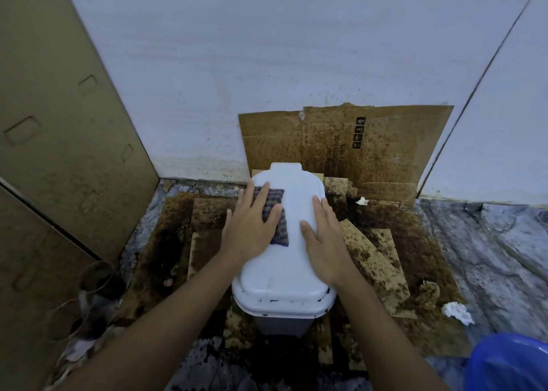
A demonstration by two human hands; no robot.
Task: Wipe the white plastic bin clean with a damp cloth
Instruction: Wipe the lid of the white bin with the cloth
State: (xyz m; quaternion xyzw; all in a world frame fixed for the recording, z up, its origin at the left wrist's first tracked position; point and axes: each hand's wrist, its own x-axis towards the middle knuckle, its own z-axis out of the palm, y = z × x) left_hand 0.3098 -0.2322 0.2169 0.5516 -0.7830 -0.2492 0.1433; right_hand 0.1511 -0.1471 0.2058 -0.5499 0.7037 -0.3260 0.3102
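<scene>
**Ana:** Is there any writing to read?

**Ben:** Yes. A flat brown cardboard sheet point(344, 144) leans on the pale wall point(267, 79). It has black print turned sideways. I can read "BASE" and "4 SETS". There is also a row of little black box signs, one with a 4. The rest is too blurry.

**Ana:** Where is the bin?

**Ben:** The white plastic bin point(284, 272) stands on stained brown cardboard pieces point(376, 260) on the floor. It is just in front of the leaning sheet, near the wall.

**Ana:** How does it look?

**Ben:** Its lid is down. The top is white and smooth. Small dark spots sit along the rim at the near edge. The part under the lid looks grey.

**Ana:** What is inside?

**Ben:** I cannot tell. The lid covers it.

**Ana:** And the hands?

**Ben:** The left hand point(252, 227) lies flat with straight fingers. It presses a purple and brown checked cloth point(280, 227) on the far left part of the lid. The right hand point(324, 242) lies flat on the right side of the lid. Its fingers are straight too and hold nothing.

**Ana:** Anything else?

**Ben:** A crumpled white tissue point(456, 313) lies on the grey marble floor point(489, 257) at the right edge of the cardboard pieces. A blue plastic tub point(510, 364) peeks in at the near right. Only a bit of it shows, so I cannot tell what is in it.
</scene>
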